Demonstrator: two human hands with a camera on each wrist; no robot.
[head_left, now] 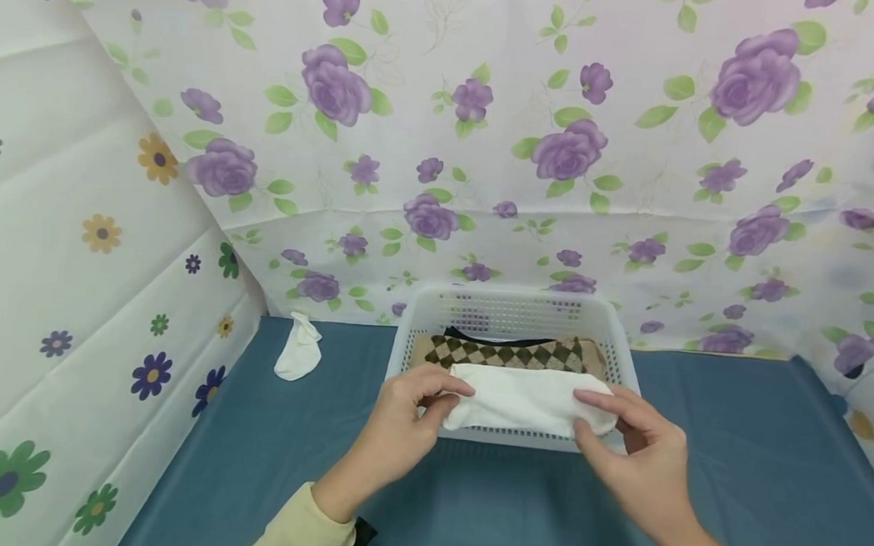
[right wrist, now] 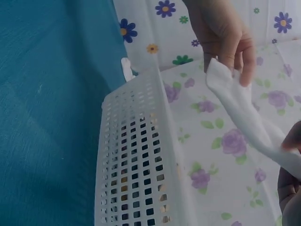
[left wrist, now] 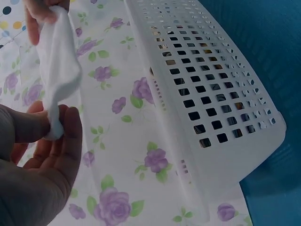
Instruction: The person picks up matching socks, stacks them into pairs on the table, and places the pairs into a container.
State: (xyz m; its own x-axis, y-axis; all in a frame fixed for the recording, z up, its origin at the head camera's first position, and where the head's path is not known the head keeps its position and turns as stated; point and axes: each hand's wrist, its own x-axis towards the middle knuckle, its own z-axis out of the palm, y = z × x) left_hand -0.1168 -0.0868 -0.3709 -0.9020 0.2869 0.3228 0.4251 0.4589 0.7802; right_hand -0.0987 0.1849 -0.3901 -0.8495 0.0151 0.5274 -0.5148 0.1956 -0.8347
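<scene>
A white sock [head_left: 523,399] is stretched sideways between both hands, above the front of a white plastic basket [head_left: 401,346]. At its left end, my left hand [head_left: 409,413] pinches the cloth between thumb and fingers. My right hand [head_left: 640,452] grips the other end the same way. In the left wrist view the sock [left wrist: 60,61] hangs slack along its middle, and the right wrist view shows the basket [right wrist: 136,155] below it. Behind the held sock, a brown argyle-patterned sock [head_left: 515,355] lies in the basket; the sock and hands cover part of the basket's contents.
Another white sock [head_left: 299,350] lies on the blue table cover [head_left: 245,462], left of the basket. Floral sheets [head_left: 445,140] rise behind and beside the table. A small black item [head_left: 359,540] shows by the left sleeve.
</scene>
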